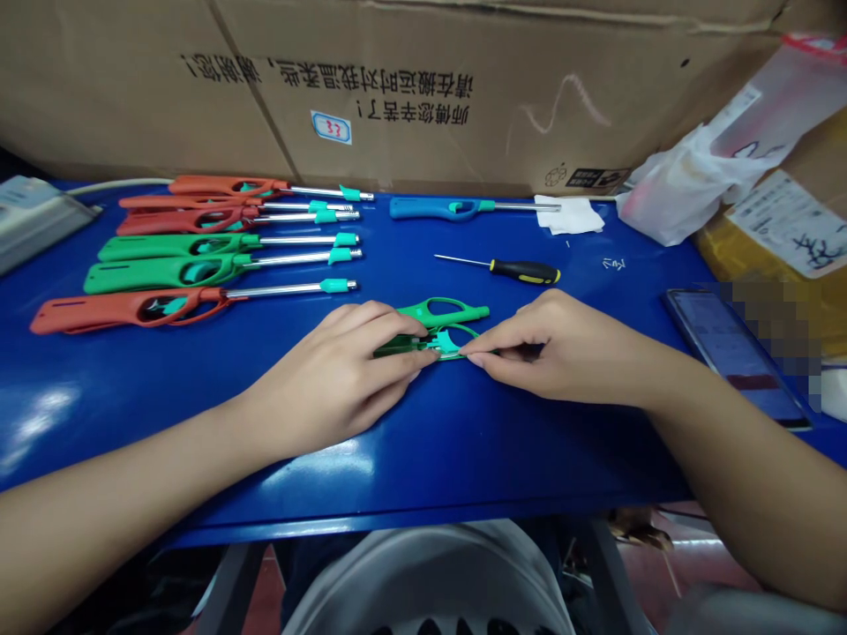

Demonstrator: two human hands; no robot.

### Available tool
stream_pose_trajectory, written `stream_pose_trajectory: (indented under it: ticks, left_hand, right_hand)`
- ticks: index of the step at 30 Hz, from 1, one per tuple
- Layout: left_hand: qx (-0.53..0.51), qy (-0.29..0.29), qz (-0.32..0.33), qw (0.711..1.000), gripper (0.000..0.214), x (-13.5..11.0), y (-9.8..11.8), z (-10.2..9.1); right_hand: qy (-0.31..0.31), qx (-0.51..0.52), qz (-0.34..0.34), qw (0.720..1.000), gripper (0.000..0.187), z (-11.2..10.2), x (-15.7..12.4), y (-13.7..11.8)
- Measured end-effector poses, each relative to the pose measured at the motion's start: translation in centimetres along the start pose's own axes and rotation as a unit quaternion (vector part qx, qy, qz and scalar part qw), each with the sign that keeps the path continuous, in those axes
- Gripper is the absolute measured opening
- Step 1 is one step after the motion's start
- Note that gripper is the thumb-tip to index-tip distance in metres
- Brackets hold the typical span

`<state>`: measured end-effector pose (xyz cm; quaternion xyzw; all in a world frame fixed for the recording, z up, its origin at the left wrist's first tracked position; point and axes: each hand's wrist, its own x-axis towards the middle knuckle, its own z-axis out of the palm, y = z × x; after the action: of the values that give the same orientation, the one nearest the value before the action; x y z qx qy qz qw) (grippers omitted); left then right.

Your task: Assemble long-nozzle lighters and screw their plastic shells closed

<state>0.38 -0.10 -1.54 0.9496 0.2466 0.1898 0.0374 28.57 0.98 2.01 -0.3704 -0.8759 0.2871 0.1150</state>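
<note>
- Head view: a green plastic lighter half-shell (392, 345) lies on the glossy blue tabletop (529, 459) between both hands, cupping a teal plastic trigger (448, 342) and parts too small to tell.
- Left hand (354, 375): palm down, bent fingers clamped about the half-shell's left part; forearm from lower left.
- Right hand (562, 348): thumb and index fingertip pinched on the half-shell's right end; wrist arched, forearm from lower right.
- Just behind: a looped green plastic shell piece (475, 313).
- Farther back: a black-and-yellow-handled screwdriver (526, 271), small silvery screws (614, 264), and a blue plastic lighter (423, 208), its metal tube over white paper (575, 217).
- Left: six orange-red and green plastic lighters (129, 310).
- Right: a dark smartphone (734, 357); a whitish plastic bag (681, 185), contents unclear.
- Behind everything: a brown cardboard box (410, 159).
</note>
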Motion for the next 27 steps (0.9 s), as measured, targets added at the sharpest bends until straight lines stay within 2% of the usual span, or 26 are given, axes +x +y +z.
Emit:
stream_pose_trajectory:
  ticks: [8,11,14,17,20,22,24,27]
  left_hand:
    - [-0.003,-0.006,-0.005,1.000,0.033,0.1,0.1,0.1]
    - [0.001,-0.009,-0.008,1.000,0.033,0.2,0.0,0.1]
    - [0.005,-0.011,-0.009,1.000,0.034,0.1,0.1,0.1]
    - [0.005,-0.009,-0.009,1.000,0.033,0.1,0.1,0.1]
    - [-0.013,0.003,-0.007,1.000,0.032,0.0,0.1,0.0]
    - [-0.036,0.021,-0.007,0.999,0.031,0.0,-0.1,-0.4]
    - [-0.053,0.043,-0.015,0.998,0.025,0.0,-0.6,-0.9]
    - [-0.060,0.061,-0.036,0.996,0.015,-0.1,-1.4,-1.9]
  right_hand:
    - [-0.037,0.068,0.088,0.993,0.030,-0.2,-0.1,-0.9]
    - [-0.048,0.101,0.126,0.986,0.029,-0.2,-0.2,-1.1]
    - [-0.053,0.129,0.134,0.981,0.026,-0.3,-0.3,-1.4]
    - [-0.014,0.141,0.140,0.980,0.025,-0.4,-0.2,-1.6]
    - [0.078,0.129,0.143,0.978,0.023,-0.5,0.1,-1.5]
    - [0.117,0.115,0.135,0.977,0.020,-0.5,0.3,-1.1]
    - [0.118,0.090,0.125,0.981,0.017,-0.4,0.5,-0.5]
    - [0.081,0.032,0.107,0.990,0.014,-0.2,0.5,0.2]
